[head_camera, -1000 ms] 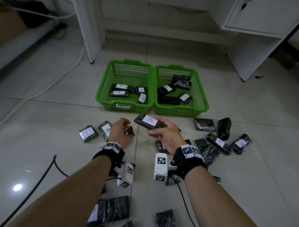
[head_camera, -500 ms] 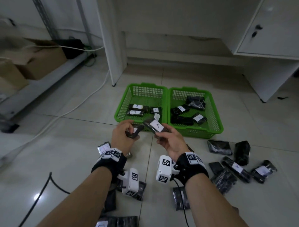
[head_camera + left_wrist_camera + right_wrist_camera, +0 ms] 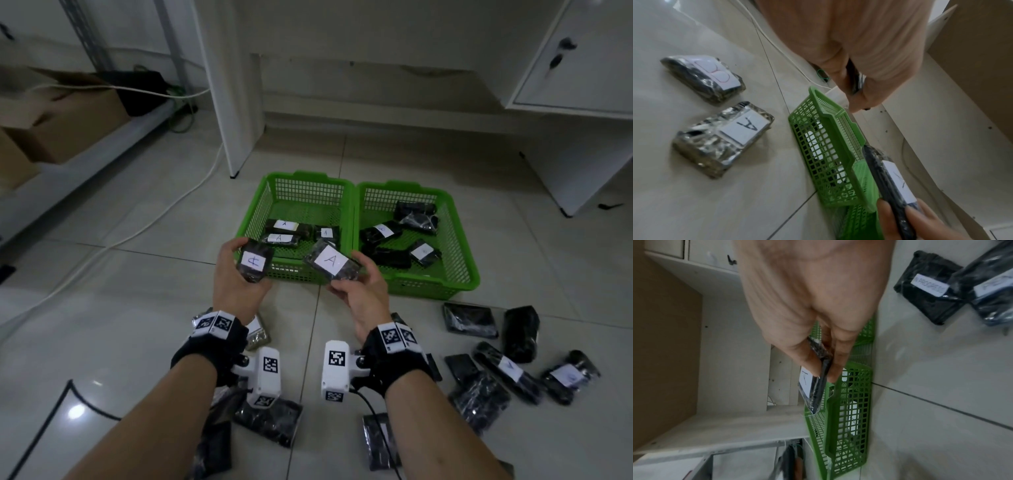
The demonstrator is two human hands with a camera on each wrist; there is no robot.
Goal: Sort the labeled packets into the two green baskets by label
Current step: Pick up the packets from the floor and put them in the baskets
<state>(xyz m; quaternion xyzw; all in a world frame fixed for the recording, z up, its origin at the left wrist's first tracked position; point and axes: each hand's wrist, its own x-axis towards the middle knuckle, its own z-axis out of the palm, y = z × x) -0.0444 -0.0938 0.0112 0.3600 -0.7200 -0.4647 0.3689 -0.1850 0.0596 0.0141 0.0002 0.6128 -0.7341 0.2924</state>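
Observation:
Two green baskets stand side by side on the floor. The left basket (image 3: 270, 205) holds packets labelled A. The right basket (image 3: 460, 246) holds several black packets with faint labels. My left hand (image 3: 248, 270) grips a small black packet (image 3: 256, 261), its label like a sideways A, above the left basket's near rim. My right hand (image 3: 346, 275) pinches a black packet labelled A (image 3: 331, 262) over the near edge where the baskets meet. The right wrist view shows that packet (image 3: 815, 391) edge-on between thumb and fingers beside a basket (image 3: 851, 418).
Loose black packets (image 3: 493, 370) lie on the tiles at the right and near my forearms. An A packet (image 3: 725, 138) and a B packet (image 3: 702, 78) lie left of the basket (image 3: 830, 146). White cabinet legs (image 3: 236, 137), a white cable and cardboard boxes (image 3: 58, 126) stand behind.
Both hands have lifted and moved forward to the baskets' near rim. The left hand has turned its small packet label-up. The right hand still holds the A packet.

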